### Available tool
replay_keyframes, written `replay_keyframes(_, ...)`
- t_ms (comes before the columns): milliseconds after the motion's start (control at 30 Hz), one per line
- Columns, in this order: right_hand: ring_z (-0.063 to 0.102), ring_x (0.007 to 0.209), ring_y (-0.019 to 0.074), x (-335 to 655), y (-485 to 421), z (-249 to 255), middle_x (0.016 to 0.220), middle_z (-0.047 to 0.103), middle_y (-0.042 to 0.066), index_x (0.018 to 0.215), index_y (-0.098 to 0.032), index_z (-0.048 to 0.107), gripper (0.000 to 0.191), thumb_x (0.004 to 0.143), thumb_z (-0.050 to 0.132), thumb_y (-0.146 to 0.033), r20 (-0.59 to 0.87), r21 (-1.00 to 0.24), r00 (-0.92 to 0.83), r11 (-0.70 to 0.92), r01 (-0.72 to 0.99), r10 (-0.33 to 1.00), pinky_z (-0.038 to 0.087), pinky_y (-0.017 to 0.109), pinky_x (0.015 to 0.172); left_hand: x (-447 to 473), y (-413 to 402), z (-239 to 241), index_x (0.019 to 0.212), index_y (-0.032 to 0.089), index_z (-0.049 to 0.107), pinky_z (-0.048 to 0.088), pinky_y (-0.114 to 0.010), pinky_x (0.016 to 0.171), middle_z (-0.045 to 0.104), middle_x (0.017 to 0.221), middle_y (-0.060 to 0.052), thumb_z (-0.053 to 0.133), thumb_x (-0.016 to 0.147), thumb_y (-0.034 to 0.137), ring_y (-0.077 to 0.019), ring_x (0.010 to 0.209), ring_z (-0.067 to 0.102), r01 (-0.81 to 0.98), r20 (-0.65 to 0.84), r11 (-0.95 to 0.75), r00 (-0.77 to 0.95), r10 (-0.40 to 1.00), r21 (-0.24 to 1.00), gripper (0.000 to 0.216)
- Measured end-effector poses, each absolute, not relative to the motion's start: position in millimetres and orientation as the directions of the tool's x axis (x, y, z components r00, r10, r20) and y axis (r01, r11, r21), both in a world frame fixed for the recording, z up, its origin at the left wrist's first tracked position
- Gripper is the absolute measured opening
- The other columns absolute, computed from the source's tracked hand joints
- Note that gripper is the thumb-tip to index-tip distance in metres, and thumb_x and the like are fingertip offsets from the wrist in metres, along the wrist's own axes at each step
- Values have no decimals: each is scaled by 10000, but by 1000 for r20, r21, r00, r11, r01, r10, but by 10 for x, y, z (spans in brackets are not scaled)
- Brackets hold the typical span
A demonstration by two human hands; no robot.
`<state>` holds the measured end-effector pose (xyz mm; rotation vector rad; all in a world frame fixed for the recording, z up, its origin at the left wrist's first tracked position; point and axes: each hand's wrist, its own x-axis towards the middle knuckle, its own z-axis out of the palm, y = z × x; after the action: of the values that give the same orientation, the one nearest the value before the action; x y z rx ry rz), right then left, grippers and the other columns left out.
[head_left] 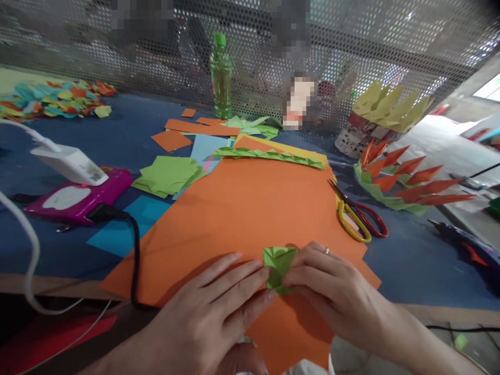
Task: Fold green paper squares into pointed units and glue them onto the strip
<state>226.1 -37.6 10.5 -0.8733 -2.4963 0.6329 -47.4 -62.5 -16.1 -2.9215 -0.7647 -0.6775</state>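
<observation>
A small green square of paper (278,263), creased with folds, lies on a large orange sheet (269,208) near the table's front edge. My left hand (219,307) rests flat with its fingers stretched out, the tips touching the paper's left side. At the right side, my right hand (332,286), with a ring on one finger, has its fingers drawn together on the paper's edge. The right thumb is mostly hidden. Farther back on the orange sheet lies a strip of folded green paper (269,155).
Yellow- and red-handled scissors (357,216) lie at the right, near a glue gun (469,245) and an orange-and-green paper crown (406,182). Green sheets (167,176) and a purple power strip (78,200) with cables are at the left. A green bottle (221,78) stands behind.
</observation>
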Motion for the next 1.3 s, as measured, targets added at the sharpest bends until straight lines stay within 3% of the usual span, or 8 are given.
replay_keyframes(167, 622, 891, 178, 2304, -362, 101, 958, 684, 80, 1066, -153, 697, 266, 1067, 431, -143, 341, -419, -747, 803, 423, 571, 543, 317, 797, -524, -602, -150, 1416, 180, 599, 187, -431, 1291, 466, 1582, -79, 578, 1040, 460, -238, 1476, 409, 451, 366, -884, 807, 463, 125, 469)
replay_keyframes(400, 643, 914, 182, 2372, -388, 79, 982, 718, 82, 1078, -114, 707, 276, 1073, 433, -142, 382, -227, -799, 885, 406, 465, 546, 320, 816, -505, -585, -129, 1339, 178, 644, 177, -429, 1290, 526, 1540, -66, 535, 1069, 380, -215, 1468, 416, 429, 390, -874, 783, 485, 226, 354)
replay_keyframes(633, 669, 886, 199, 2347, -407, 93, 969, 766, 76, 1022, -78, 733, 354, 1070, 383, -96, 449, -17, -832, 934, 357, 327, 540, 355, 821, -487, -596, -144, 1314, 169, 652, 179, -462, 1282, 547, 1521, -79, 524, 1071, 470, -223, 1444, 445, 417, 433, -864, 749, 502, 282, 407)
replay_keyframes(1300, 759, 983, 191, 2405, -407, 74, 1057, 810, 40, 1014, -88, 762, 456, 1095, 314, -115, 478, -12, -821, 937, 348, 311, 616, 321, 885, -495, -592, -138, 1345, 187, 640, 182, -468, 1287, 536, 1532, -53, 518, 1073, 445, -227, 1441, 454, 434, 408, -864, 762, 503, 254, 394)
